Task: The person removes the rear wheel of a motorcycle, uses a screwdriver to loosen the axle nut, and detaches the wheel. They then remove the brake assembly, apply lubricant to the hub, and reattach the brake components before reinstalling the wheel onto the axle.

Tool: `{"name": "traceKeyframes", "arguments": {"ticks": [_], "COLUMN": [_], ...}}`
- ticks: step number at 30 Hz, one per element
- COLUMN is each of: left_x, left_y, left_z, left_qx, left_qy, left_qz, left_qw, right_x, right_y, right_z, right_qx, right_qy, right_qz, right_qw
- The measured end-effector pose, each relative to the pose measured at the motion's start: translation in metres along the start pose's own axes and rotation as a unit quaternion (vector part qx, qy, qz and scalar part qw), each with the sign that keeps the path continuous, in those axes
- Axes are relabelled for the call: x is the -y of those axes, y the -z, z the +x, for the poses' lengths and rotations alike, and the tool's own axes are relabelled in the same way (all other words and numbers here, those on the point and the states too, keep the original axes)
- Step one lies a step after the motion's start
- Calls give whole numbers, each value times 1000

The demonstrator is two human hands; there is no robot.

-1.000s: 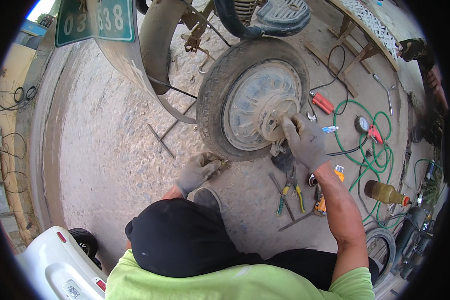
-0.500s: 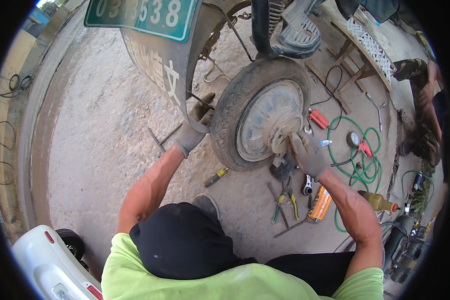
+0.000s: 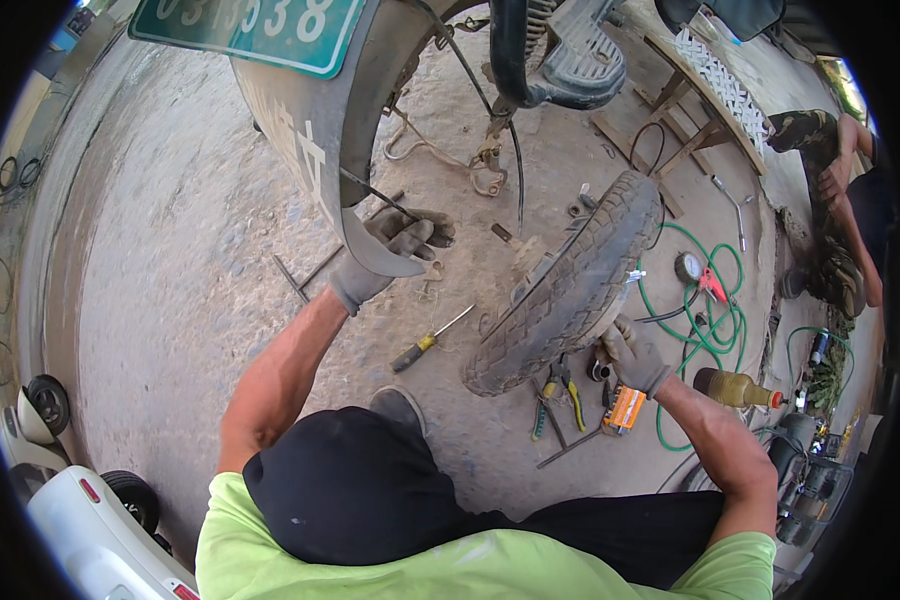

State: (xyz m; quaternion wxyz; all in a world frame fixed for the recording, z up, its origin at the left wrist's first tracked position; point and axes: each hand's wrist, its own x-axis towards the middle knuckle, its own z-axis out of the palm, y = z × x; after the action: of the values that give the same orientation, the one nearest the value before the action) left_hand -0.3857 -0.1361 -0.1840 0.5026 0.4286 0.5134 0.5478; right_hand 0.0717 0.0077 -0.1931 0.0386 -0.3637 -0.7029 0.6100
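Observation:
A scooter wheel (image 3: 575, 285) with a worn black tyre leans off the ground, apart from the raised frame, its tread facing me. My gloved right hand (image 3: 630, 355) is closed on the hub side of the wheel; the exact grip is hidden behind the tyre. My gloved left hand (image 3: 395, 245) is beside the lower edge of the grey mudguard (image 3: 355, 150), its fingers curled around the end of a thin black rod (image 3: 375, 193). Below this hand lies a yellow-and-black screwdriver (image 3: 425, 345). Near the wheel's left side, a metal bracket (image 3: 490, 170) hangs from the frame.
Pliers (image 3: 573, 395), an orange box (image 3: 623, 408) and a T-handle wrench (image 3: 570, 450) lie at the right hand. A green hose (image 3: 715, 345), pressure gauge (image 3: 687, 266) and bottle (image 3: 735, 388) are farther right. Another person (image 3: 840, 200) sits beyond, near a wooden stool (image 3: 705, 95).
The wheel has swung away from the frame toward the right and turned, so its tread now faces me. My right hand has moved lower with it. My left hand stays by the mudguard.

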Motion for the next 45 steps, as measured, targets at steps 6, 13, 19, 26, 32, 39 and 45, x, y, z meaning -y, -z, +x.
{"name": "traceKeyframes", "arguments": {"ticks": [6, 13, 19, 26, 32, 39, 45], "left_x": [-14, -15, -39, -61, -64, -28, 16], "left_y": [-23, -49, -73, -53, -60, -48, -56], "left_z": [-2, 19, 65, 102, 93, 80, 47], "left_qx": [-7, -45, -26, -31, -82, -74, -35], "left_qy": [1, -50, -122, -191, -134, -44, 54], "left_qz": [-7, -73, -177, -46, 42, 53, 34], "left_qw": [1000, 995, 976, 980, 987, 995, 997], "right_x": [-9, 1, -1, 5, 18, 14, 13], "right_y": [2, 5, 8, 6, 6, 5, 7], "right_z": [2, -5, -8, -7, -7, -2, -6], "right_qx": [-10, -1, 22, 15, 11, 5, 7], "right_qy": [22, 46, 43, 14, 8, 55, 22], "right_qz": [-19, -63, -72, -93, -115, -122, -107], "right_qw": [1000, 997, 996, 995, 993, 991, 994]}}
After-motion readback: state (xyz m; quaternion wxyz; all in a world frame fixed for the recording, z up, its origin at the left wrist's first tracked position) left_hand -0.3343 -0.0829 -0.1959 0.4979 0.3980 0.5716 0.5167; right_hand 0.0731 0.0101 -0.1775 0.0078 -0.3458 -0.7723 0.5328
